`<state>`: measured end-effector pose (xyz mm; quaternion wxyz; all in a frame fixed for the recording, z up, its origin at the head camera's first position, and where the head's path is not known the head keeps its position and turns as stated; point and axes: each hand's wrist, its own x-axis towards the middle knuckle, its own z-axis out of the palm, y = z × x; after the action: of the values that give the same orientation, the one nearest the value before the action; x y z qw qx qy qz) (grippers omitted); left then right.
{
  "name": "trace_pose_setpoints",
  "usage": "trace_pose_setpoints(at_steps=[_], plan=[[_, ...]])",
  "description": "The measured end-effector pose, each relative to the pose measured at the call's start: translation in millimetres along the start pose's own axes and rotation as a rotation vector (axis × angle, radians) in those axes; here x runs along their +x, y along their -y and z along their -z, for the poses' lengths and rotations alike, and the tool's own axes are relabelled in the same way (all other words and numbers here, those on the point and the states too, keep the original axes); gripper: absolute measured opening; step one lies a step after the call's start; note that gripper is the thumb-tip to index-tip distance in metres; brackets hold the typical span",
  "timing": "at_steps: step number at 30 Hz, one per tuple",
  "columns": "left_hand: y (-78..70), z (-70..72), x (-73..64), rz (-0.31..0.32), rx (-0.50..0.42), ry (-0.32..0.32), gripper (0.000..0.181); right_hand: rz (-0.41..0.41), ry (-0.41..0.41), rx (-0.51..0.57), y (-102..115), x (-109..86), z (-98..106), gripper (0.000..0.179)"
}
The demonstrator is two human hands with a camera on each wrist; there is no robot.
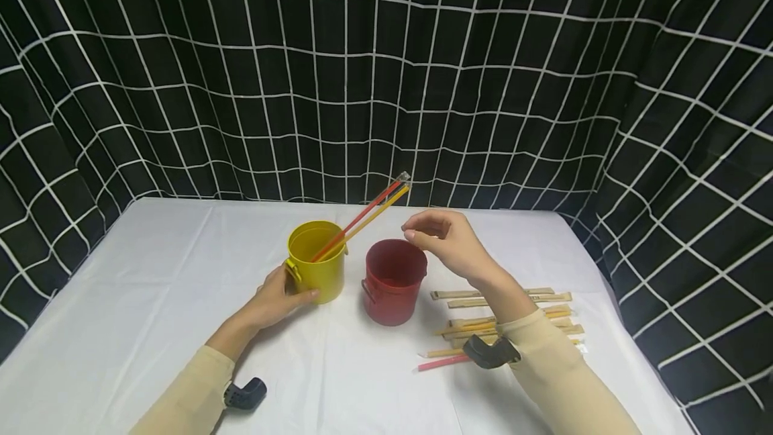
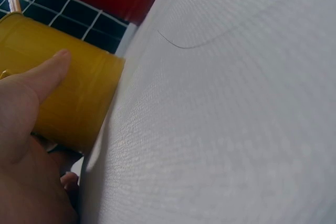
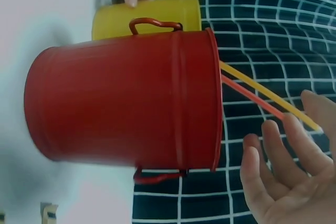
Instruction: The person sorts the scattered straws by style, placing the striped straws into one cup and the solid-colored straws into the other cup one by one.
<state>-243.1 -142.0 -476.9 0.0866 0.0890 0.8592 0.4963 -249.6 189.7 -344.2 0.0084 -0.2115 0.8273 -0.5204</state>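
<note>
My cream sleeves lay nearest. Left of the red bucket stood the yellow bucket, the fingers of my left hand clamped round it; two thin sticks leaned inside. My right hand, fingers apart and loosely bent, hovered by the red bucket's right rim. Paper-wrapped sticks lay right of it on the tabletop.

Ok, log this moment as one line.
left hand: holds yellow bucket | right hand: empty, near rim of red bucket | yellow bucket: two sticks leaning inside | red bucket: upright
</note>
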Motion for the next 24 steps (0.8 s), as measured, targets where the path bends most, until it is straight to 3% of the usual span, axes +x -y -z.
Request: trace_pose_setpoints(at_steps=[13, 18, 24], plan=[[-3.5, 3.5, -5.3, 0.012, 0.009, 0.003, 0.091, -0.032, 0.044, -0.053, -24, -39.1, 23, 0.025], [-1.4, 1.8, -3.8, 0.019, 0.004, 0.004, 0.092, -0.032, 0.101, -0.099, -37, -56.7, 34, 0.027], [-0.4, 2.3, -1.2, 0.021, 0.004, 0.01, 0.094, -0.046, 0.204, -0.064, -55, -69.1, 48, 0.03]])
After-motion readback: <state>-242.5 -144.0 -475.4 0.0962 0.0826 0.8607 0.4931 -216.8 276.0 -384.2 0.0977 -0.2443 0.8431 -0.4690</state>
